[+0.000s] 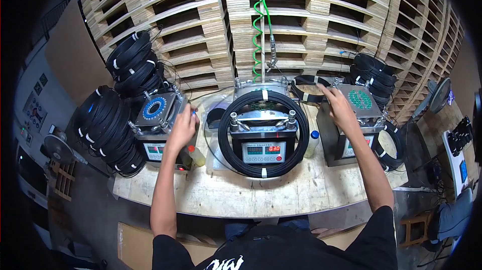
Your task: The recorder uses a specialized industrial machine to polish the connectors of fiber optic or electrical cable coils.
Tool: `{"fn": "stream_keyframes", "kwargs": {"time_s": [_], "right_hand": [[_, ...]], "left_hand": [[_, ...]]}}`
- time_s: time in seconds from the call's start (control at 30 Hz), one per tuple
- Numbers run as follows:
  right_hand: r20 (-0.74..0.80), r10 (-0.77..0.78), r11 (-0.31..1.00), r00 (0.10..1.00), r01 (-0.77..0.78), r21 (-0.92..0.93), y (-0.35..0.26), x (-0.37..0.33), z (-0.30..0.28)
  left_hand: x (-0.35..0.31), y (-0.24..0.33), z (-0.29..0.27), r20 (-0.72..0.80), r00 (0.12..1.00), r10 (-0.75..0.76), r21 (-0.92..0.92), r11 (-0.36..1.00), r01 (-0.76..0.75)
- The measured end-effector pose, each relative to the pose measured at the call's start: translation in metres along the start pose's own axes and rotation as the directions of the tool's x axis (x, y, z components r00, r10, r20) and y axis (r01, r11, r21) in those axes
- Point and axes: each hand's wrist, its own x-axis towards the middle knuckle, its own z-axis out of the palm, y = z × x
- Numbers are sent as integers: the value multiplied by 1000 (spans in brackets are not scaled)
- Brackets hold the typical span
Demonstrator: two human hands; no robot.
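My left hand (184, 128) is closed in a pinch beside the left machine (159, 132), with a small blue piece (194, 113) showing at its fingertips. Over the left edge of the right machine (332, 142) reaches my right hand (341, 109), its fingers stretched and apart, with nothing visible in them. Between the hands, a large black cable coil (225, 134) with white ties hangs around the middle machine (263, 152), whose red digits are lit. Blue pieces form a ring (154, 108) on the left machine's top plate; green ones (360, 99) dot the right machine's.
Stacked black cable coils stand at the left (103, 127) and back right (374, 72). A red-capped bottle (197, 157) and a blue-capped bottle (311, 145) stand on the wooden table (241, 197). A green coiled air hose (258, 24) hangs before wooden pallets (173, 16).
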Motion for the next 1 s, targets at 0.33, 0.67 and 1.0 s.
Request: {"fn": "stream_keyframes", "kwargs": {"time_s": [0.33, 0.67, 1.0], "right_hand": [[-77, 36, 999, 996, -35, 12, -21, -56, 70], [-209, 107, 979, 972, -67, 193, -39, -60, 83], [-72, 380, 514, 922, -146, 845, -32, -62, 125]], "left_hand": [[-68, 14, 81, -191, 974, -121, -122, 988, 99], [-78, 22, 100, -353, 915, -196, 21, 976, 217], [-84, 9, 145, -65, 881, -469, -886, 434, 166]]}}
